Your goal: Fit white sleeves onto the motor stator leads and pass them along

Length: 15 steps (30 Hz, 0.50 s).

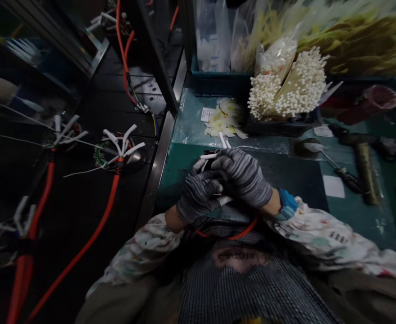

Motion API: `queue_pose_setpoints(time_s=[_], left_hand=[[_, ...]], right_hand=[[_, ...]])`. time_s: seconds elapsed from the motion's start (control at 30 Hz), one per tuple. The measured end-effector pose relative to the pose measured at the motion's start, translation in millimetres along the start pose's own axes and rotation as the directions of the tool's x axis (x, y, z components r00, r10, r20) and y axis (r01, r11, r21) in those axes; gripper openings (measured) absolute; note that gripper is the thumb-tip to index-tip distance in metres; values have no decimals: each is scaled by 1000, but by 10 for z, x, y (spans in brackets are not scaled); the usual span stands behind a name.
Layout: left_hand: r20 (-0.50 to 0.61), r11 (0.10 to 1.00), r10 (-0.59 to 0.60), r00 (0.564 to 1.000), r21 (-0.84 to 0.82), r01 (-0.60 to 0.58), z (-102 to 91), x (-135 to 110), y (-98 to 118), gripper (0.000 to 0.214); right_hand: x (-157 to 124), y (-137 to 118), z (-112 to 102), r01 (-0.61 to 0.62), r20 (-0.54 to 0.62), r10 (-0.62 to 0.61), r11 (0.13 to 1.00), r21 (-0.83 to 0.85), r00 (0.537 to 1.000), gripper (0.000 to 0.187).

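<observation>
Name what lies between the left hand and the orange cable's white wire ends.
In the head view: a green mat, then a steel bench edge.

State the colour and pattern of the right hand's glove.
The glove is grey with darker stripes, best seen in the head view.

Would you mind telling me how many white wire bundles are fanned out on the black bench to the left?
4 white wire bundles: one mid-bench, one left of it, one at lower left, one at the top. Dim edges may hide more.
</observation>
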<state>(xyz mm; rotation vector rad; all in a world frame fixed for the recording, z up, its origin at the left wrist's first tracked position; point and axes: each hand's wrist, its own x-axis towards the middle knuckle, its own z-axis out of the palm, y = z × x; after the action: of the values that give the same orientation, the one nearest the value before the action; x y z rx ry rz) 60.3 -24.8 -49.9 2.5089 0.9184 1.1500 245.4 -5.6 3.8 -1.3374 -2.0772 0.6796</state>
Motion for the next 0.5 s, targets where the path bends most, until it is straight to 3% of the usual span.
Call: queue_pose_setpoints(time_s=[0.1, 0.17, 0.23, 0.3, 0.43, 0.5], left_hand=[[53, 992, 111, 992, 60, -114, -91, -49, -92, 18], [70, 975, 147, 987, 160, -156, -189, -94, -140, 22], [93, 953, 151, 984, 250, -170, -312, -116, -155, 22], [198, 926, 162, 967, 309, -218, -446, -86, -136, 25], [460, 866, 223, 859, 312, -392, -673, 99, -78, 28], [508, 845, 241, 827, 309, -436, -730, 185, -71, 24]], right_hand=[[-56, 168, -25, -18, -275, 35, 998, 66, 961, 25], [-177, 291, -10, -77, -347, 112, 991, 114, 931, 31], [-273, 394, 45, -136, -240, 171, 978, 156, 956, 50], [-279, 472, 92, -154, -126, 179, 970, 186, 976, 58], [44, 602, -10, -40, 40, 33, 978, 204, 999, 54], [294, 668, -119, -5, 193, -53, 958, 287, 980, 49]])
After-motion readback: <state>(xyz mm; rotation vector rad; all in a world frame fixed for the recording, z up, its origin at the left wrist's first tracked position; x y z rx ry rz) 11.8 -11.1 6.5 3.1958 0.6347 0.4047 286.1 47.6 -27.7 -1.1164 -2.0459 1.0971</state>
